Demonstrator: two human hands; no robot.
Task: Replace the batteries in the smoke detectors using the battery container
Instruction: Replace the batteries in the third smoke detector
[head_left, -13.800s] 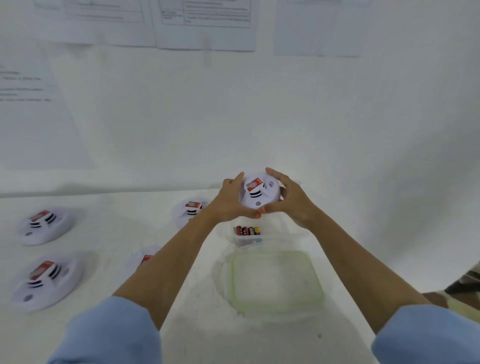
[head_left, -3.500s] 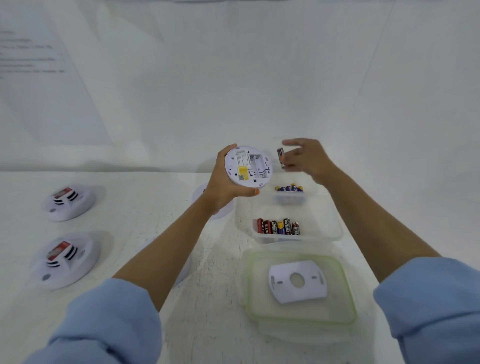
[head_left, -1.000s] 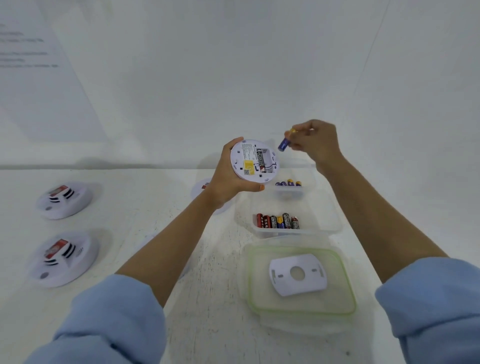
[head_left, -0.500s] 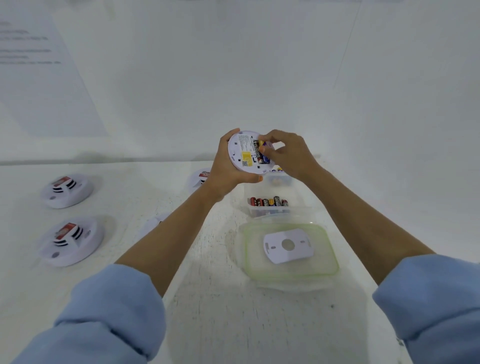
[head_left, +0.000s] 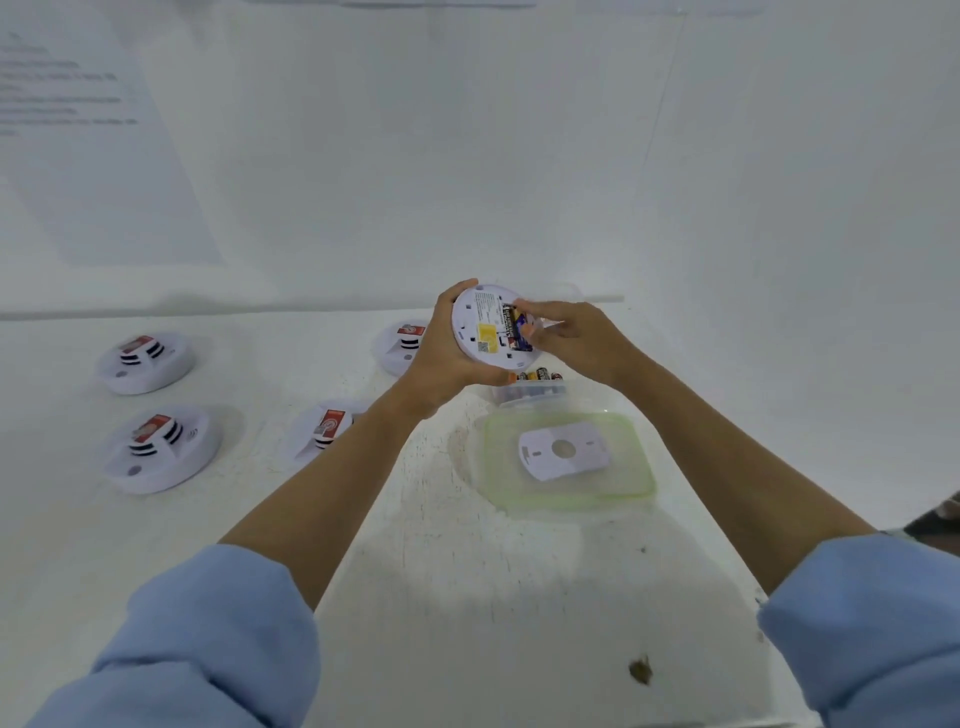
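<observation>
Centre frame: left hand (head_left: 441, 358) grips the smoke detector (head_left: 483, 327), back facing the camera. The right hand (head_left: 576, 343), which a second ago held the battery (head_left: 517, 330) clear to the right, now pinches it into the open slot. Judged: fresh battery being seated; cover plate (head_left: 561, 451) on the lid (head_left: 634, 467), below centre, not yet refitted.

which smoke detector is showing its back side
The smoke detector held in the left hand, tilted with its battery bay showing; the other four detectors lie face up.
</observation>
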